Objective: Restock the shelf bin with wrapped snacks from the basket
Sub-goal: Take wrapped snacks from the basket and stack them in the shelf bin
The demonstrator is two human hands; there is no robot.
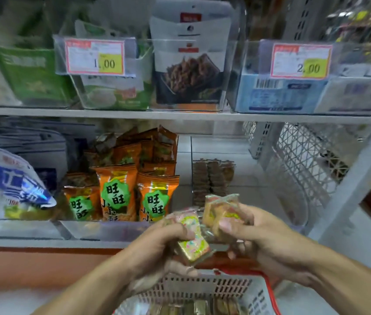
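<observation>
My left hand grips a small stack of wrapped snacks with pale colourful wrappers, held just above the basket. My right hand grips another bundle of wrapped snacks, raised in front of the lower shelf. Right behind it stands a clear shelf bin holding a few brown wrapped snacks at its left side. The white slotted basket with a red handle sits at the bottom of the view, with more wrapped snacks inside.
Left of that bin, another clear bin holds orange snack packs. Blue-white bags lean at the far left. The upper shelf carries clear bins with price tags and dark pouches. A white mesh panel closes the right side.
</observation>
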